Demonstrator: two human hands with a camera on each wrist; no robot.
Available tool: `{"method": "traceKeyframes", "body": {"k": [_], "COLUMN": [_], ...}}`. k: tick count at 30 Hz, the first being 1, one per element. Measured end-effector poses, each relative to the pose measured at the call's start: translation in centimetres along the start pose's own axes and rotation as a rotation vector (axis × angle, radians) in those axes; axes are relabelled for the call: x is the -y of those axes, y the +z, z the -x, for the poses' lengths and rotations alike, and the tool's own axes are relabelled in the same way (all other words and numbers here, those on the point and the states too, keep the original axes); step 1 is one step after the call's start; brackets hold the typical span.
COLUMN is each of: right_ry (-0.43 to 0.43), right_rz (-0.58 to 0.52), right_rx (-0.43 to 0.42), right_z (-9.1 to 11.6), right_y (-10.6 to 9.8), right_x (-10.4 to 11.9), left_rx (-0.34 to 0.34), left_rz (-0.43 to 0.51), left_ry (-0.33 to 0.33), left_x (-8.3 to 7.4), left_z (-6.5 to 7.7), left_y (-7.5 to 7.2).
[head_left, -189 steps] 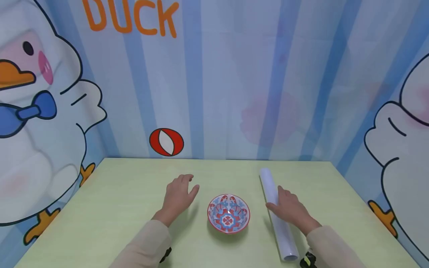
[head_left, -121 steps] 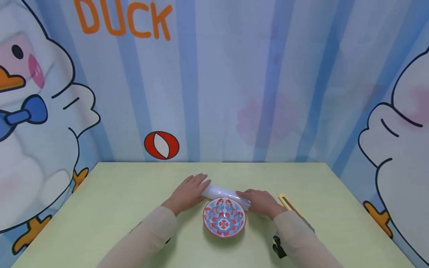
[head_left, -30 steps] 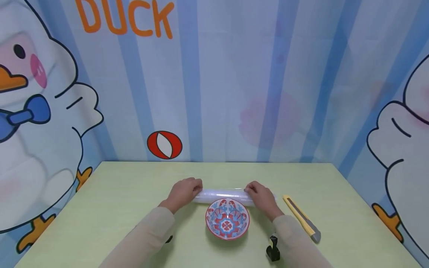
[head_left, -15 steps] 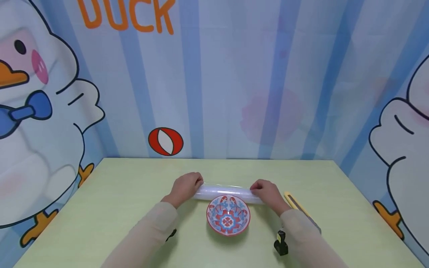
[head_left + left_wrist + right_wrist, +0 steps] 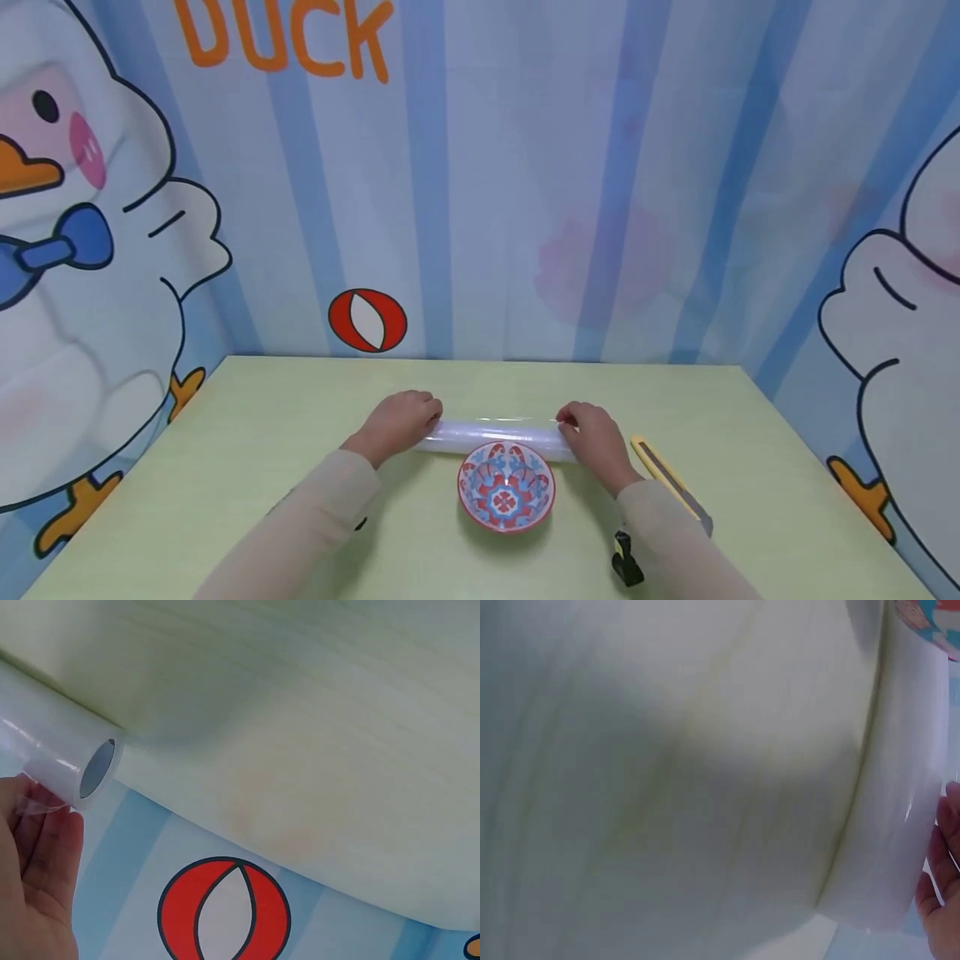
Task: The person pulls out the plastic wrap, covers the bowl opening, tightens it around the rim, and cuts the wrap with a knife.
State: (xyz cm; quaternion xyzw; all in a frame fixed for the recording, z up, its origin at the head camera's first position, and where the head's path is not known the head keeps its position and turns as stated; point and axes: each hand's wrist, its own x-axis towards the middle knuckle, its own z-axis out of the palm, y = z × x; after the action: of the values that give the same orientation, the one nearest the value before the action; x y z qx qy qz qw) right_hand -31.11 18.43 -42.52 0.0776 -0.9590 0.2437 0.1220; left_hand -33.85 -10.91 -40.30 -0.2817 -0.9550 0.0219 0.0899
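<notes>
A roll of cling film [image 5: 487,435] lies crosswise on the table just behind a patterned red, white and blue bowl [image 5: 506,487]. My left hand [image 5: 401,423] is at the roll's left end and pinches the loose edge of the film; the left wrist view shows a clear film flap [image 5: 46,802] between thumb and fingers beside the hollow core [image 5: 97,769]. At the right end, my right hand [image 5: 596,442] pinches the film's edge along the roll's far side. In the right wrist view its fingers [image 5: 946,840] show beside the roll, partly cut off by the frame.
A yellow and grey utility knife [image 5: 670,483] lies on the table right of my right forearm, partly behind the sleeve. The pale green table [image 5: 300,392] ends at a striped curtain [image 5: 510,208] with printed ducks.
The roll, first lengthwise at the right under my right hand, now lies crosswise behind the bowl, exposing the knife. Both hands now pinch its film; lately the left hand shifted slightly left.
</notes>
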Motion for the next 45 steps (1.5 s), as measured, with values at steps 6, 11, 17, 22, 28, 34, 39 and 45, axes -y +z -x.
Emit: {"method": "traceKeyframes", "body": {"k": [6,11,17,22,28,34,39,45], "right_ry": [-0.03,-0.057,-0.105,-0.13,-0.079,-0.082,-0.042,-0.058], "right_rz": [0.051,0.072,0.081,0.068,0.044,0.013,-0.03,-0.036], "right_rx": [0.058,0.086,0.06,0.084,0.133,0.155,0.212,0.231], "right_z": [0.5,0.4,0.0,-0.2,-0.5,-0.8,-1.1,-1.6], "right_y": [-1.1,-1.9,-2.6,-3.0,-4.0,-4.6,-5.1,-5.9], "right_x": [-1.4,-1.5,-1.7,-1.7,-1.3,-1.9,-1.7,-1.5], "left_rx": [0.046,0.038,0.036,0.027,-0.036,-0.047,-0.053,-0.06], "left_rz": [-0.04,-0.012,0.099,0.139,0.169,0.212,0.285,0.347], "left_ry": [0.033,0.003,-0.079,-0.095,-0.091,-0.109,-0.121,-0.098], "left_x": [0.1,0.4,0.6,1.1,1.6,2.0,2.5,2.7], "left_z": [0.8,1.1,1.1,1.2,1.4,1.5,1.7,1.8], "left_y": [-0.2,-0.5,-0.7,-0.9,-1.5,-1.9,-1.9,-2.8]}}
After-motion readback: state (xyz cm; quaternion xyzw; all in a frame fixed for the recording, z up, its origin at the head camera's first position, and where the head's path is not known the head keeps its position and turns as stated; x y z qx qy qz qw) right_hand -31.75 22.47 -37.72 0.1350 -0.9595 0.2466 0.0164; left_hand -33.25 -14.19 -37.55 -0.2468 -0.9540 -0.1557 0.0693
